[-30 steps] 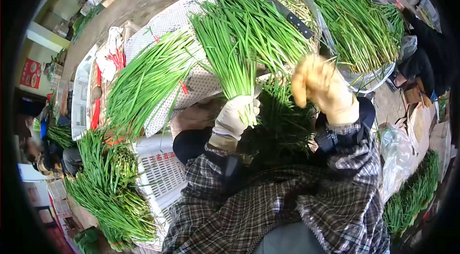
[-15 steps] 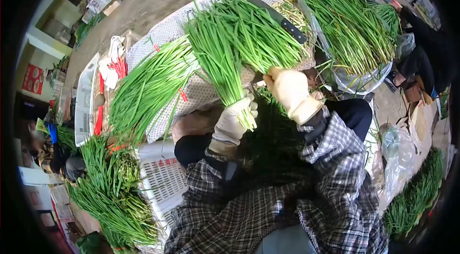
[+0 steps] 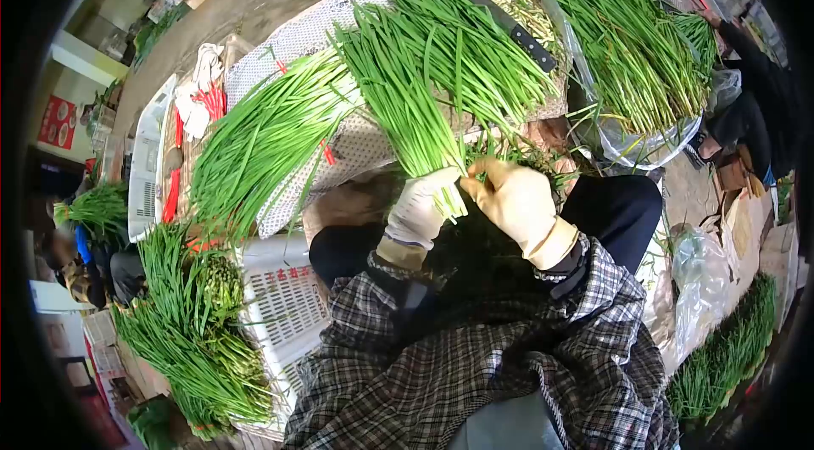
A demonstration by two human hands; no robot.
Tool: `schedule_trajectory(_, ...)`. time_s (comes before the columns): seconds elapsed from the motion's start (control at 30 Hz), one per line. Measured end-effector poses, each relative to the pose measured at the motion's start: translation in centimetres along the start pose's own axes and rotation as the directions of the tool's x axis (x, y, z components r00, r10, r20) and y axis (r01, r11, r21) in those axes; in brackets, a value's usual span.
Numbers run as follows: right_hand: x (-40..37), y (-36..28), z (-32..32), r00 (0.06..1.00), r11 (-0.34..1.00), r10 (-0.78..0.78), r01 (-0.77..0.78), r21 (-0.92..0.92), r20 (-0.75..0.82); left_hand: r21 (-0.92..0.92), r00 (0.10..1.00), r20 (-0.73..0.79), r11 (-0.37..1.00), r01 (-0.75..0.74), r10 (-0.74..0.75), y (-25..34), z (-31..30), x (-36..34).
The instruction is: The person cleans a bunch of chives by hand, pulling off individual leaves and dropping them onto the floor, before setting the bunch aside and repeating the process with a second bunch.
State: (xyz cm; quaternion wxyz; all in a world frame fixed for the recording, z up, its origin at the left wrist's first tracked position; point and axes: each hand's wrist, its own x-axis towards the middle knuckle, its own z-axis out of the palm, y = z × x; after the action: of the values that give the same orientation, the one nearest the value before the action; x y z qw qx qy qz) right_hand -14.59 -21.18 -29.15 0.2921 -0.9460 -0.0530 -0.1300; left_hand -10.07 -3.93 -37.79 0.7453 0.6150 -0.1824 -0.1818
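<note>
In my gloved left hand (image 3: 421,210) I grip a bunch of garlic chives (image 3: 394,102) near the pale cut ends, its leaves fanning away from me. My gloved right hand (image 3: 517,208) is right beside the stem ends, fingers curled and pinched together. Whatever sits between those fingertips is too small to make out. Under and beside the held bunch lies a pile of loose chives (image 3: 483,60) on the patterned cloth (image 3: 297,22). Another heap of chives (image 3: 271,128) spreads to the left. A large knife (image 3: 509,26) with a black handle rests behind the pile.
On the right, a clear plastic bag (image 3: 610,140) holds more chives. White crates (image 3: 284,301) stand at the left, one near chives piled on the ground (image 3: 191,340). Red ties (image 3: 212,100) lie by a white cloth. Co-workers sit at far left and far right.
My right hand has come away from the loose pile and moved down and toward the stem ends in my left hand. The left hand keeps its grip on the bunch.
</note>
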Motion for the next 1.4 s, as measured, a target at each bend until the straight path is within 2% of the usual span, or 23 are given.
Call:
schedule_trajectory(0.03,0.4,-0.4,-0.1,0.997,0.999,0.001,0.004,0.050,-0.083,0.097,0.999,0.022,0.995,-0.032,0.030,0.0,0.0,0.0)
schedule_trajectory(0.17,2.6,0.1,1.5,0.998,0.998,-0.050,0.052,0.041,-0.035,-0.205,1.000,-0.017,0.979,-0.010,0.007,0.8,1.2,0.6)
schedule_trajectory(0.2,2.9,0.3,2.1,0.999,0.999,0.035,-0.036,0.034,0.029,-0.243,0.999,-0.024,0.969,0.037,-0.044,0.6,1.0,0.4)
schedule_trajectory(0.3,3.7,0.9,2.9,0.983,0.989,0.094,-0.110,0.096,0.155,-0.137,0.991,0.010,0.981,-0.134,0.137,-1.2,0.3,0.4)
schedule_trajectory(0.33,3.9,1.1,3.2,0.982,0.984,0.103,-0.124,0.126,0.157,-0.329,0.986,0.065,0.936,-0.122,0.152,-1.7,-0.1,0.5)
schedule_trajectory(0.4,4.0,2.0,3.4,0.998,0.975,0.030,-0.041,0.217,0.055,-0.061,0.994,-0.028,0.992,-0.108,0.106,-0.7,0.4,0.1)
schedule_trajectory(0.43,3.9,2.4,3.4,0.996,0.975,0.039,-0.056,0.217,0.080,-0.373,0.995,-0.055,0.926,0.057,-0.083,-0.8,0.7,0.2)
schedule_trajectory(0.47,3.7,2.2,3.0,0.999,0.992,-0.046,0.046,0.117,-0.003,-0.661,0.960,-0.080,0.735,0.151,-0.269,-0.4,1.2,0.5)
schedule_trajectory(0.57,2.7,1.4,1.6,0.994,0.993,-0.100,0.097,-0.063,-0.043,-0.673,0.969,0.008,0.715,0.187,-0.246,1.2,1.4,0.4)
schedule_trajectory(0.6,2.2,1.4,1.1,0.996,0.984,-0.082,0.075,-0.162,-0.037,-0.441,0.987,0.003,0.886,0.145,-0.160,0.7,0.7,0.2)
schedule_trajectory(0.67,0.7,0.7,-1.1,0.997,0.997,-0.062,0.064,0.032,-0.048,-0.277,0.994,-0.007,0.955,0.104,-0.111,-1.0,0.0,-0.2)
schedule_trajectory(0.7,-0.2,0.7,-1.9,0.997,0.990,-0.053,0.060,0.131,-0.053,-0.409,0.978,0.011,0.891,0.194,-0.208,-0.5,0.1,0.2)
schedule_trajectory(0.73,-1.3,1.1,-2.3,0.994,0.881,-0.046,-0.006,0.473,0.099,-0.531,0.951,0.042,0.799,0.280,-0.306,0.1,-0.1,0.5)
schedule_trajectory(0.77,-1.9,1.1,-3.6,0.952,0.908,-0.124,-0.004,0.418,0.279,-0.638,0.915,0.087,0.683,0.355,-0.394,0.9,0.0,0.7)
schedule_trajectory(0.83,-2.2,1.5,-4.3,0.965,0.992,-0.063,0.089,-0.092,0.253,-0.695,0.914,0.101,0.629,0.348,-0.394,1.9,0.7,0.8)
schedule_trajectory(0.9,-0.5,2.8,-3.5,0.992,0.937,0.123,-0.118,-0.330,-0.006,-0.765,0.920,0.093,0.565,0.310,-0.380,2.1,1.3,0.8)
schedule_trajectory(0.93,0.7,4.2,-2.6,0.987,0.921,0.161,-0.153,-0.358,-0.008,-0.805,0.915,0.087,0.513,0.297,-0.394,1.8,1.3,0.7)
schedule_trajectory(1.03,3.8,6.3,-0.6,0.972,0.925,0.231,-0.205,-0.320,0.043,-0.672,0.956,0.026,0.703,0.234,-0.293,2.0,1.4,0.9)
schedule_trajectory(1.1,5.7,7.5,0.8,0.918,0.917,0.334,-0.264,-0.299,0.214,-0.706,0.906,-0.068,0.662,0.252,-0.417,2.3,2.0,2.1)
schedule_trajectory(1.17,5.4,7.3,1.9,0.932,0.941,0.315,-0.282,-0.188,0.177,-0.693,0.903,-0.084,0.676,0.250,-0.421,1.6,1.4,2.9)
schedule_trajectory(1.23,3.7,5.1,1.8,0.992,0.974,0.116,-0.104,-0.201,0.046,-0.732,0.924,-0.031,0.639,0.238,-0.381,1.4,1.5,3.4)
schedule_trajectory(1.33,1.9,1.9,3.1,0.993,0.902,-0.006,0.057,-0.427,0.119,-0.822,0.946,0.146,0.497,0.278,-0.288,7.0,4.8,3.5)
schedule_trajectory(1.4,1.2,1.8,3.6,0.987,0.898,-0.061,0.120,-0.423,0.151,-0.762,0.934,0.121,0.572,0.305,-0.337,4.4,3.7,4.0)
